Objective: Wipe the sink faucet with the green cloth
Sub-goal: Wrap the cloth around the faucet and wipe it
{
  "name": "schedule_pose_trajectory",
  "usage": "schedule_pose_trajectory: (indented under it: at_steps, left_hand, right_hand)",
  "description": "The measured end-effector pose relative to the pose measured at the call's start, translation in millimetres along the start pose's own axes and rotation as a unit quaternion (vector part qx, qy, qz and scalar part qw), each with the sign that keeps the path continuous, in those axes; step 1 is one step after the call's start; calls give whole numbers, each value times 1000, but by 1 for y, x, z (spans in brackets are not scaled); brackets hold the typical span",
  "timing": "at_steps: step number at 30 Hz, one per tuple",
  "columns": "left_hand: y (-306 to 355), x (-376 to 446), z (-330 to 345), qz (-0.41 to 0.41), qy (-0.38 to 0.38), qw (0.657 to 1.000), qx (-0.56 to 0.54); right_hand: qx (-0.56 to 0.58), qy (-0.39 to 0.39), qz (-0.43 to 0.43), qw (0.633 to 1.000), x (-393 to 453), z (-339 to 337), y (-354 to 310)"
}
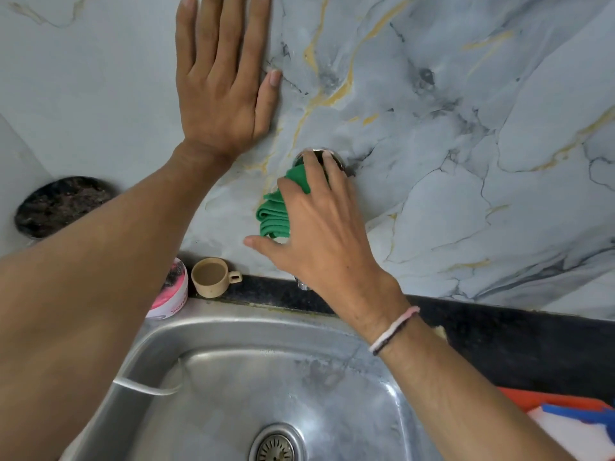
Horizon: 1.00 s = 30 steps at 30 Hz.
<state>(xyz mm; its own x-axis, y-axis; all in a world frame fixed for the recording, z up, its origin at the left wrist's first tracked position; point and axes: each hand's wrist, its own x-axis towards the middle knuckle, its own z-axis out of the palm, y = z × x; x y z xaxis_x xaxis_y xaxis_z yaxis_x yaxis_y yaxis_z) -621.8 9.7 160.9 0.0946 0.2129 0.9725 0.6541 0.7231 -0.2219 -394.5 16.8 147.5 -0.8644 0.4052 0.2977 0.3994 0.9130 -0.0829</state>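
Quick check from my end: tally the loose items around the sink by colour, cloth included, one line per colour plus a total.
Green: 1, the green cloth, held by the right hand against the faucet
Tan: 1, the small cup
Pink and white: 1, the tub
Total: 3

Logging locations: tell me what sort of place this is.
Probably a home kitchen sink area: a stainless steel sink basin with a drain, a marble-patterned wall behind it, and a small beige cup on the black stone ledge.
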Motion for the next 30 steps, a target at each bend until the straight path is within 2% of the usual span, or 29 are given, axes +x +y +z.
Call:
schedule_pose_trajectory:
  at_steps: [2,6,11,13,14,15,16,17,19,20,21,22,27,30]
  left_hand:
    - [1,0,0,0,-1,1000,1]
    - [1,0,-2,1,3,1000,-4]
    - [0,0,-1,-2,2,1000,-7]
    - [0,0,0,0,7,1000,-9]
    - [1,0,0,-2,8,1000,-10]
    - [1,0,0,-5,9,1000,-11]
    - [1,-1,1,-7,10,1000,-13]
    - [0,-2,1,-7,11,1000,-12]
    - [1,-3,0,-8,9,1000,-6]
    - [2,-2,0,-8,8,1000,-9]
    - [2,-1,-1,-8,6,1000,-13]
    - [2,-2,-2,-8,2,1000,-12]
    - [1,0,-6,-8,7,1000,-8]
    - [1,-2,-4,-7,8,1000,-5]
  right_hand:
    - [-12,43,-27,999,-14,6,0]
    - [-14,185,-114,976,-42,36,-1]
    - [-31,202,-222,954,-91,78,10]
    - [54,196,-217,955,-123,98,16]
    - [159,173,-174,956,-138,105,18]
    - [303,145,-82,938,-150,107,20]
    - [455,129,55,880,-154,102,20]
    - [568,132,202,787,-151,95,22]
    - [688,86,438,572,-128,89,38]
    - [731,33,492,471,-110,87,47]
    - [770,-18,489,409,-89,81,55]
    - [801,-57,455,385,-66,74,60]
    - [874,-149,230,402,11,45,51]
    - [890,-148,188,389,6,50,46]
